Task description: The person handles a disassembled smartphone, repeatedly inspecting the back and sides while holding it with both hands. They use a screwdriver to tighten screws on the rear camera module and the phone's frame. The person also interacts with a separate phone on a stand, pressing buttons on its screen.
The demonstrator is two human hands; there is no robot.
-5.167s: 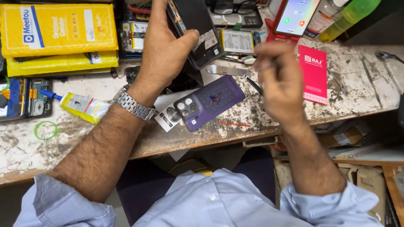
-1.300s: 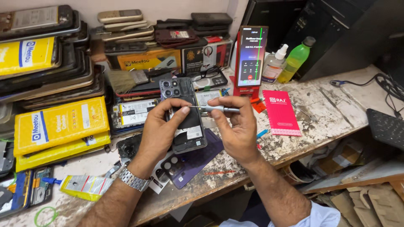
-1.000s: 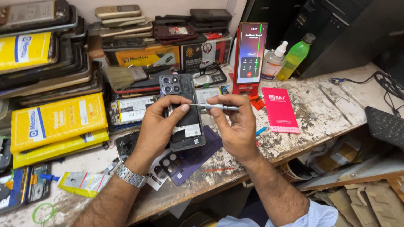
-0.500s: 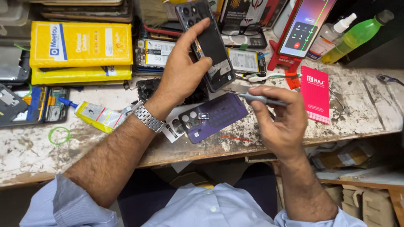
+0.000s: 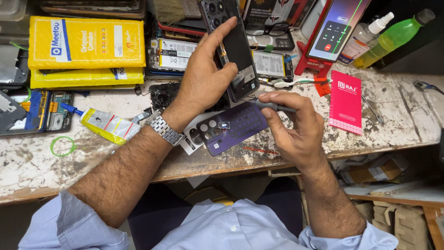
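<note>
Over the worn surface [image 5: 384,125], left hand [image 5: 203,83] grips the opened phone [image 5: 231,51] tilted so right hand's [image 5: 296,132] pinched screwdriver [image 5: 273,107] reaches it.

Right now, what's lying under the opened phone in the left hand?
Below the opened phone held by the left hand lie a purple back cover and a battery on the workbench. The hand and phone hide whatever lies directly beneath them.

A phone-repair workshop: scarred workbench [image 5: 407,115], loose batteries [image 5: 273,65], yellow parts boxes [image 5: 85,44], glue tube [image 5: 108,126].
</note>
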